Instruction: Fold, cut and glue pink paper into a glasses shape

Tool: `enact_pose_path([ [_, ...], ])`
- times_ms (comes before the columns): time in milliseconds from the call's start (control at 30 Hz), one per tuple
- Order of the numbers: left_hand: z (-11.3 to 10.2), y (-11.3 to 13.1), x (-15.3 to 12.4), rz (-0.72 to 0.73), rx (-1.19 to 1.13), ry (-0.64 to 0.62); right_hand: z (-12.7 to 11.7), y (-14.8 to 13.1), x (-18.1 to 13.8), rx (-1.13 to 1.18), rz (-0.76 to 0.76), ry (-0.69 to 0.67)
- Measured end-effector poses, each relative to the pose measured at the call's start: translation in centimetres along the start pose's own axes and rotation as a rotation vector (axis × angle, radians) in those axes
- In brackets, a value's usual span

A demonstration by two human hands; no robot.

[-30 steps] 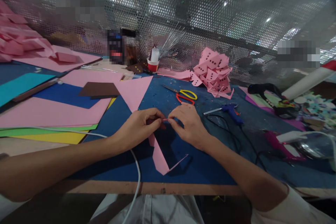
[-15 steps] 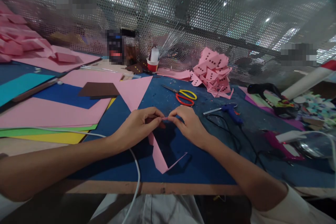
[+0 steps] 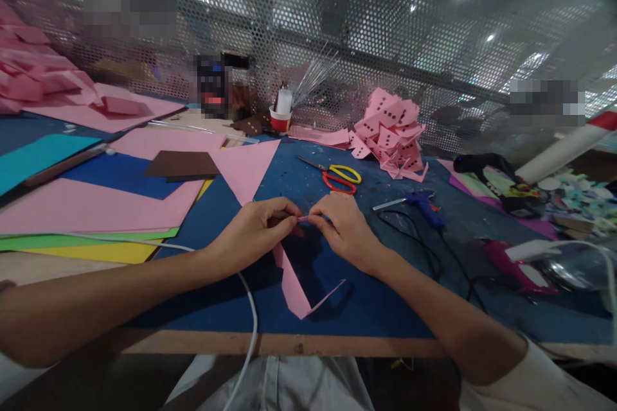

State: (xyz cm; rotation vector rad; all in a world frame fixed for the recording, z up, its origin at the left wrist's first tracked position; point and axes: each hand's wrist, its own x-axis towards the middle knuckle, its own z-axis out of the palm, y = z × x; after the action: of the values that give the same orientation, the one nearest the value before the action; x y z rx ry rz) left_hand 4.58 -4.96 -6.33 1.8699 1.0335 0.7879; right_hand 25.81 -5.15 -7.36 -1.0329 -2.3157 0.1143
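Observation:
Between my two hands is a thin folded strip of pink paper (image 3: 303, 219), pinched from both sides above the blue table top. My left hand (image 3: 255, 231) is closed on its left end, thumb against fingers. The right end sits in the pinch of my right hand (image 3: 344, 228). Below my left hand, a longer folded piece of pink paper (image 3: 295, 292) lies bent on the table; whether it joins the pinched strip is hidden. Beyond my left hand lies a pink paper triangle (image 3: 248, 167). Scissors (image 3: 340, 178) with yellow and red handles rest past my right hand.
A blue glue gun (image 3: 424, 207) with a black cord lies at right. Pink dotted paper pieces (image 3: 388, 135) are heaped at the back, near a red and white cup (image 3: 280, 119). Coloured sheets (image 3: 101, 205) cover the left. A white cable (image 3: 251, 308) crosses the table's front edge.
Both hands keep their pinch in nearly the same place. The bent pink paper below has shifted very slightly to the right.

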Motion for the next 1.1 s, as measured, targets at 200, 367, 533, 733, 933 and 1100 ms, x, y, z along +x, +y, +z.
enact_pose_path([
  [200,0.0,-0.2,0.0,0.017,0.036,-0.024,0.1,-0.3,0.0,0.005,-0.023,0.029],
  [367,-0.2,0.0,0.0,-0.036,-0.033,-0.021,-0.4,0.0,0.0,0.139,0.076,-0.002],
  [533,-0.3,0.1,0.0,-0.036,-0.051,0.014,-1.0,-0.1,0.1,0.294,0.151,-0.005],
  [733,-0.3,0.1,0.0,-0.038,-0.074,0.042,-1.0,-0.3,0.2,0.301,0.161,0.005],
  [933,-0.3,0.1,0.0,-0.003,-0.073,0.023,-0.5,0.0,0.1,0.232,0.145,0.022],
  [1100,-0.2,0.1,0.0,0.027,-0.063,0.019,-0.1,0.0,0.0,0.125,0.114,0.060],
])
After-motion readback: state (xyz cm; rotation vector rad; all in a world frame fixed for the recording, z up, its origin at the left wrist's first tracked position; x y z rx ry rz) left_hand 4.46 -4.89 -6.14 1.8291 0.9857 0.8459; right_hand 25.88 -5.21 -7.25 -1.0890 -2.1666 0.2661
